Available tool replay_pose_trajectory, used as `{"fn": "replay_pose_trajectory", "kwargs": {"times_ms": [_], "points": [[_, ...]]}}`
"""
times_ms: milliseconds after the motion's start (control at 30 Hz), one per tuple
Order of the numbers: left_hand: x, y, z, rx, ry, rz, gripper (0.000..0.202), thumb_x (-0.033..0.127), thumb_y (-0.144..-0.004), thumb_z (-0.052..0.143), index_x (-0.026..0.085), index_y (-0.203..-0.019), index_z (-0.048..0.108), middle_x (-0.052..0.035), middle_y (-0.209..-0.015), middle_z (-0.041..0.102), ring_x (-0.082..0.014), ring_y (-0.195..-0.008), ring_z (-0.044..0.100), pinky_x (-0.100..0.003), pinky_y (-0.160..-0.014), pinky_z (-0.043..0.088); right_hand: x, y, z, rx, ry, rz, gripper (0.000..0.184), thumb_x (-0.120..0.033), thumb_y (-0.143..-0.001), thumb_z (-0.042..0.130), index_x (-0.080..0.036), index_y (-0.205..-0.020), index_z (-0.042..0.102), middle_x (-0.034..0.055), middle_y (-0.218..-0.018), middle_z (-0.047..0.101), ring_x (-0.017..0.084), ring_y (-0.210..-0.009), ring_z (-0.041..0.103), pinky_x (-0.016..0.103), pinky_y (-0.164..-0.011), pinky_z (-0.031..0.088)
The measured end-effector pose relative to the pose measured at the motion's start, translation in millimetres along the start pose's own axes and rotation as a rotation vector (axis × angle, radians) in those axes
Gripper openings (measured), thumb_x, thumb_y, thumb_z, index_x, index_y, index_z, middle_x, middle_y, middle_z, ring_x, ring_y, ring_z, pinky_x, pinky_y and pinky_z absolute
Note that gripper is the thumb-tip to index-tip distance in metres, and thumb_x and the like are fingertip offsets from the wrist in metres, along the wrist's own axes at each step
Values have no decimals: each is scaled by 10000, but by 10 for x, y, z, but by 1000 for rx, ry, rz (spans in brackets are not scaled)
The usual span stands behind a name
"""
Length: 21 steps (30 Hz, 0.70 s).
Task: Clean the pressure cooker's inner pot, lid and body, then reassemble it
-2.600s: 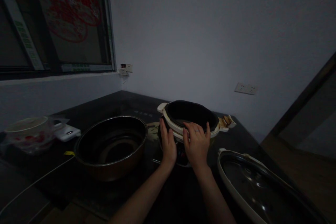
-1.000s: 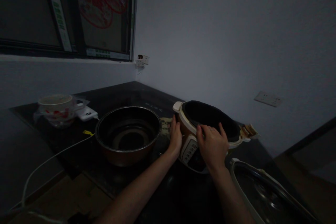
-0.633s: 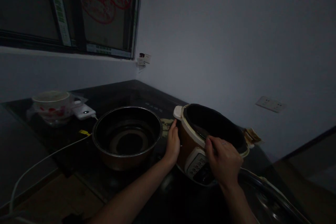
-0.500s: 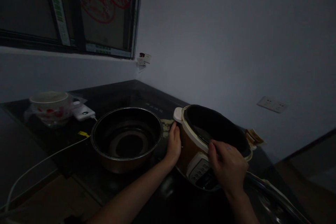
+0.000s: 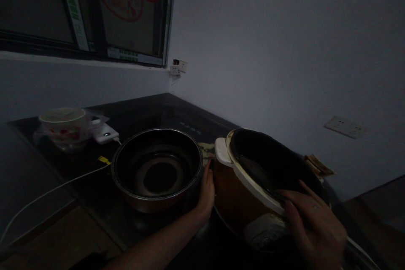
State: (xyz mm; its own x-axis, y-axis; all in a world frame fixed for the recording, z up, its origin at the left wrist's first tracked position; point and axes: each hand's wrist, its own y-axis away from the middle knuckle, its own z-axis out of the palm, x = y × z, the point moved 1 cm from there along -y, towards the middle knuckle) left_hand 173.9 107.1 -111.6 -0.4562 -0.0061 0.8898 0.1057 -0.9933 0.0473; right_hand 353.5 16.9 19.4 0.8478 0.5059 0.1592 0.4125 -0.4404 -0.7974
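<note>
An electric cooker [image 5: 243, 185] with a brown body, cream rim and dark inner pot stands tilted toward me on the black counter [image 5: 148, 112]. My left hand [image 5: 206, 194] lies flat against its left side, fingers pointing up. My right hand [image 5: 313, 223] rests over the near right rim, fingers spread across the edge and reaching into the pot. A wide metal basin [image 5: 157, 168] with a little water in it sits just left of the cooker.
A patterned bowl [image 5: 65, 124] in a clear wrapper and a white power bank [image 5: 105, 133] with a white cable [image 5: 50, 194] lie at the far left. Wall sockets [image 5: 344, 126] are on the right wall. A window [image 5: 85, 8] with red paper cutouts is upper left.
The cooker has been tipped and pulled nearer to me. My right hand slid from the front rim to the right rim. The glass lid at the right is out of view.
</note>
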Motion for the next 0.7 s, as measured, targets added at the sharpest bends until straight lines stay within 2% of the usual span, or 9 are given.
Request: {"fn": "replay_pose_trajectory", "kwargs": {"times_ms": [100,200,367,467,600,700], "points": [[149,99,49,24,11,17,476,357,-950,352,209,-1385,473,-41,-1533,359,-191,-1429,278,-359,-1180,183,34,46,-52,-21,-25,13,148,-153,-877,530,-174,-971,642,64,-887,721,213,-822,686,414,-916,459],[371,219,139,2,86,71,479,340,-946,353,184,-1380,481,-48,-1510,400,-187,-1411,318,-356,-1179,202,83,111,-96,-30,-29,36,157,-152,-876,528,-183,-968,652,78,-932,720,230,-838,671,412,-836,454],[608,368,246,-44,120,108,477,331,-933,379,140,-1349,512,-95,-1474,448,-213,-1384,370,-382,-1171,240,154,226,-165,12,-32,160,96,-163,-878,542,-189,-875,635,61,-813,670,225,-781,625,365,-740,449],[578,356,228,-100,40,205,489,315,-939,382,144,-1387,472,-100,-1499,409,-215,-1397,345,-378,-1182,214,109,192,-199,-44,46,173,151,-253,-921,499,-194,-850,619,62,-791,652,222,-762,606,347,-708,441],[432,211,187,-199,-74,378,490,306,-947,406,216,-1429,422,-68,-1535,353,-216,-1418,303,-387,-1192,183,-71,20,-181,-131,155,163,273,-351,-967,422,-190,-856,614,59,-787,664,201,-723,619,319,-665,438],[296,39,166,-155,-58,317,480,295,-930,425,224,-1404,458,-52,-1522,380,-205,-1418,302,-374,-1194,163,-252,-122,-87,-166,212,107,297,-363,-976,403,-185,-887,624,51,-794,689,189,-715,639,304,-667,442]]}}
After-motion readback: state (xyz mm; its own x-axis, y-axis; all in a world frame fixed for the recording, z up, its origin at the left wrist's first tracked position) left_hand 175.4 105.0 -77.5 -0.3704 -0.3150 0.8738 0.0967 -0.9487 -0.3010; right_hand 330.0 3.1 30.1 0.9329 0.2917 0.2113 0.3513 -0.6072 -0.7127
